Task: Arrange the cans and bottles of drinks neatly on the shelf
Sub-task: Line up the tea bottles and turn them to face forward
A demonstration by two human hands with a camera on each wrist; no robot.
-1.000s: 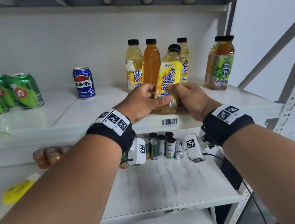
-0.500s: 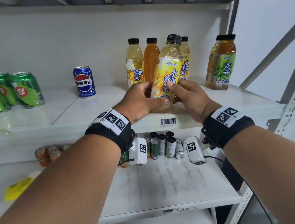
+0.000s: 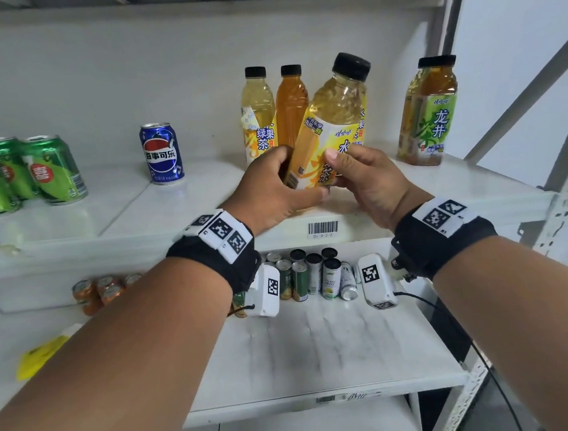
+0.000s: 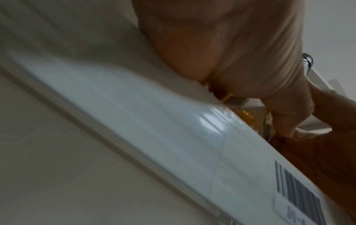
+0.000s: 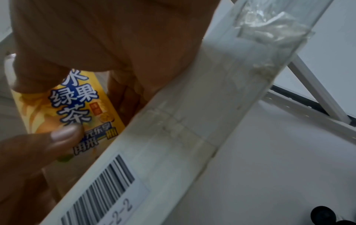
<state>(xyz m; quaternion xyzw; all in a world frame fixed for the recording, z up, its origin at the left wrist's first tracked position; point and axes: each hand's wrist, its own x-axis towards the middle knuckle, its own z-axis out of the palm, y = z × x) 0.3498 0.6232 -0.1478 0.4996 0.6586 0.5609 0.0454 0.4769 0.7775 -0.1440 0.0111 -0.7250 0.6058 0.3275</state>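
Note:
A yellow-labelled fruit green tea bottle (image 3: 331, 119) with a black cap tilts to the right above the upper shelf (image 3: 207, 207). My left hand (image 3: 273, 189) grips its lower part from the left and my right hand (image 3: 357, 175) grips it from the right. In the right wrist view the bottle's label (image 5: 75, 106) shows between my right hand's fingers and my left thumb (image 5: 63, 135). In the left wrist view little of the bottle shows past my palm. Behind it stand a pale tea bottle (image 3: 258, 115) and an orange tea bottle (image 3: 291, 102); a third one is mostly hidden.
A green-labelled tea bottle (image 3: 429, 112) stands at the right end of the upper shelf. A blue Pepsi can (image 3: 161, 153) and green cans (image 3: 51, 169) stand to the left. The lower shelf (image 3: 320, 348) holds several slim cans (image 3: 314, 274), orange cans (image 3: 95, 293) and a yellow packet (image 3: 39, 357).
Both hands have lifted the yellow-labelled bottle off the shelf and tilted it, its cap now higher and leaning right; its label has turned between the hands.

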